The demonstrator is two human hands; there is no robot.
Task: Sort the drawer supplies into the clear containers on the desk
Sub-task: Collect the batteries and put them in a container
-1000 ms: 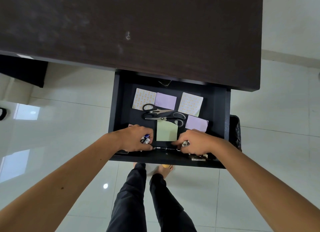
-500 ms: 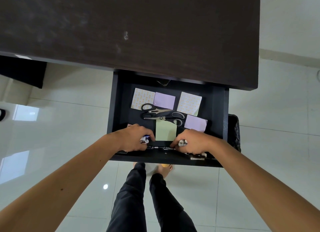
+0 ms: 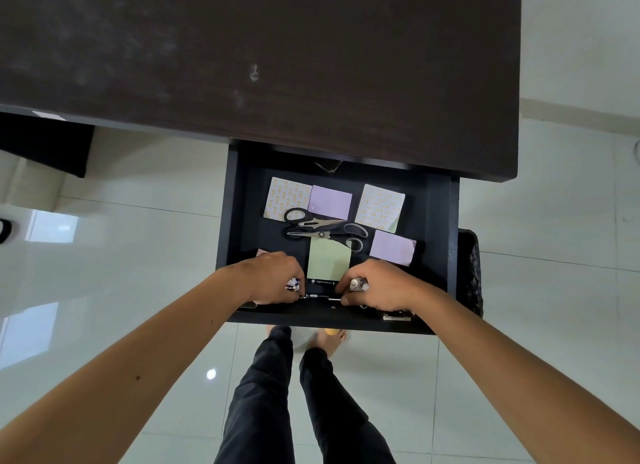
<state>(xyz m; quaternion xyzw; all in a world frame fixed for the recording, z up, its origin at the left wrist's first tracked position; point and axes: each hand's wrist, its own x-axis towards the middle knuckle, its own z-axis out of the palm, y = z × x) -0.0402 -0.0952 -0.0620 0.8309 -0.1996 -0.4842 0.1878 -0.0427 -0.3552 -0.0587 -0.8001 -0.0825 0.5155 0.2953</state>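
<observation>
gathering: both hands are reaching into the near end of the open drawer [image 3: 438, 221], and by my reading the sorting is barely getting going.
left hand: the left hand [image 3: 273, 278] is curling shut around a small battery [image 3: 293, 284], whose printed end is peeking out by the thumb, while its fingertips are touching the left end of a thin dark pen [image 3: 317, 296] lying along the drawer's front edge.
pink note: a corner of a pink pad [image 3: 260, 252] is showing just behind the left hand.
middle of the drawer: two pairs of scissors [image 3: 322, 226] are lying crossed over the paper pads, and a green sticky pad [image 3: 329, 260] is sitting between the two hands; a second dark pen [image 3: 322, 282] is lying just in front of it.
back row: two patterned pads [image 3: 285, 197] and two purple pads [image 3: 329, 202] are lying flat, none of them being touched.
right hand: the right hand [image 3: 379, 285] is closing over another battery [image 3: 358, 284], metal cap facing out, with a fingertip meeting the right end of the pen.
right corner: a small metal clip-like thing [image 3: 396, 316] is resting by the drawer front; i cannot tell what it is.
desk: the dark desk [image 3: 277, 55] is showing no clear containers in this view.
done: nothing visibly sorted, as far as i am judging.
left: nearly everything is waiting in the drawer.
</observation>
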